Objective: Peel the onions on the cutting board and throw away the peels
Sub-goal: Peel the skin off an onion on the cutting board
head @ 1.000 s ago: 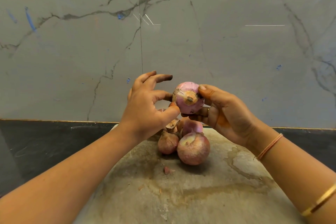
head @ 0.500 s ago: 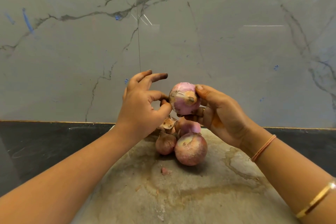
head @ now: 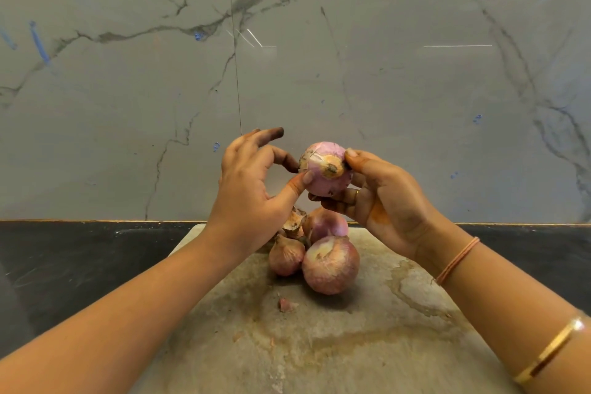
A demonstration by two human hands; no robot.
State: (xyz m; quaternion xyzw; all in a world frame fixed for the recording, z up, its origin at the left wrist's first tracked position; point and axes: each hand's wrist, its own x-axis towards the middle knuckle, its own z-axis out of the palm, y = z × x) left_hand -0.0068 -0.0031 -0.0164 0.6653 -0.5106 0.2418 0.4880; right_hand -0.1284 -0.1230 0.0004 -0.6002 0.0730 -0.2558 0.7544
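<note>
Red onion (head: 324, 169), partly peeled with its root end toward the camera, was held above the cutting board (head: 351, 352) in the right hand (head: 383, 201), thumb on top and curled fingers beneath. The left hand (head: 252, 189) pinched the skin at the bulb's left side between thumb and forefinger, its other fingers fanned upward. Below, a large unpeeled onion (head: 331, 265), a smaller onion (head: 286, 254) and a third onion (head: 324, 224) sat touching in a cluster on the stained board, with loose peel (head: 294, 221) behind them and a peel scrap (head: 286, 304) just in front. Dark countertop (head: 80, 265) and veined marble wall (head: 128, 89) lay beyond.
</note>
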